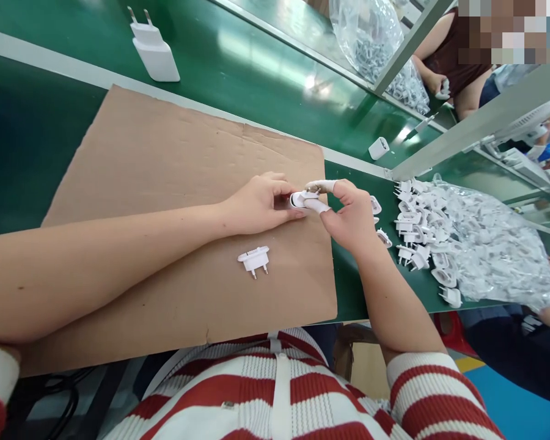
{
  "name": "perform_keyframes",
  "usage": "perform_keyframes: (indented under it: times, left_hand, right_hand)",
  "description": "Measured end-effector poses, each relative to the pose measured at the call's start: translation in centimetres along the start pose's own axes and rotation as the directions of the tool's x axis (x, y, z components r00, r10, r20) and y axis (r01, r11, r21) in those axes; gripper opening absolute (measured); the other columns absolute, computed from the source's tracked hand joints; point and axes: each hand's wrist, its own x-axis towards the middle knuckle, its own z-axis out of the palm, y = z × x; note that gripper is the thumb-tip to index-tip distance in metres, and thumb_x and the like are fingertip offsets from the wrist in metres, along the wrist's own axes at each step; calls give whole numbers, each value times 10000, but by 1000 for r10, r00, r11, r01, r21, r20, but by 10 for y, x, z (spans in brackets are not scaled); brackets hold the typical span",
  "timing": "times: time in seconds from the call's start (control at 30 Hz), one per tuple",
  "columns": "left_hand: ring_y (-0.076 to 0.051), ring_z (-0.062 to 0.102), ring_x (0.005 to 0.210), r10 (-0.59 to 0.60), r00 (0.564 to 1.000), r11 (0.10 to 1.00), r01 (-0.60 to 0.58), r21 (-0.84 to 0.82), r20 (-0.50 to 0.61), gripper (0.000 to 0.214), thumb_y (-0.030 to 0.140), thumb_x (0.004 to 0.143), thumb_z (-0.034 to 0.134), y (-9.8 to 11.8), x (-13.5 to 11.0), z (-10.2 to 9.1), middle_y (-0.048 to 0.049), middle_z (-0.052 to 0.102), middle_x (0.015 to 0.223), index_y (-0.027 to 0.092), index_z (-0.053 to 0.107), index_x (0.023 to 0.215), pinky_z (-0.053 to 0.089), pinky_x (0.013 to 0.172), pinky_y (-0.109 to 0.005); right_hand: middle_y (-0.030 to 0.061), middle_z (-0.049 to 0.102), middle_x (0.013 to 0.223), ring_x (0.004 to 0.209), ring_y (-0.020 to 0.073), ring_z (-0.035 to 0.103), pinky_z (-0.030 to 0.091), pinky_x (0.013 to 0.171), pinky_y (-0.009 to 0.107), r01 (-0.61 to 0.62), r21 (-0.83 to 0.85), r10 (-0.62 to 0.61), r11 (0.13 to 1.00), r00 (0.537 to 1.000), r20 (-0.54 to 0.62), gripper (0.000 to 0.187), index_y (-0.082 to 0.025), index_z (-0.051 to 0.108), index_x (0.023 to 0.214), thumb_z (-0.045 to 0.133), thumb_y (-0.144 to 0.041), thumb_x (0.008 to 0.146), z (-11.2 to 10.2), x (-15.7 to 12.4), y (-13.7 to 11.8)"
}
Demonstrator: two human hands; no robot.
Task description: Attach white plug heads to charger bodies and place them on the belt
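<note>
Over the right part of the cardboard sheet (pixel 165 153), both of my hands hold a small white two-pin plug piece (pixel 299 198). My left hand (pixel 263 205) is closed on its left end, thumb and fingers on either side. My right hand (pixel 351 214), with white covers on the thumb and forefinger, pinches the end with the metal pins. Fingers hide part of the plug piece. Nearer to me, another white plug piece (pixel 255 260) lies on the cardboard with its two pins toward me.
To the right, loose white plug pieces (pixel 412 214) spill beside a clear plastic bag (pixel 495 244) full of parts. A white charger (pixel 156 52) lies beyond the cardboard, and a white block (pixel 379 148) near a metal post (pixel 467 122). Another person's hand (pixel 437 84) works across the bench.
</note>
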Motion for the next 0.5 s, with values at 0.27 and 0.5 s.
perform_keyframes:
  times: [0.27,0.5]
  left_hand:
    - [-228,594,877,26,1000,998,-26,58,7,316,500,877,713,1,1,-1,-54,604,862,197,787,922,461,782,-346]
    - [-233,608,911,14,1000,999,-14,37,-9,336,513,868,721,0,1,0,-53,618,888,204,796,978,477,810,-351]
  right_hand:
    - [19,817,1063,1011,273,731,601,906,461,46,-114,-57,992,993,-99,215,-275,780,1043,676,-175,884,3,-3,-3]
    - [33,821,1023,984,262,737,599,842,412,52,-140,-64,989,994,-87,206,-244,782,1010,670,-171,854,7,-3,0]
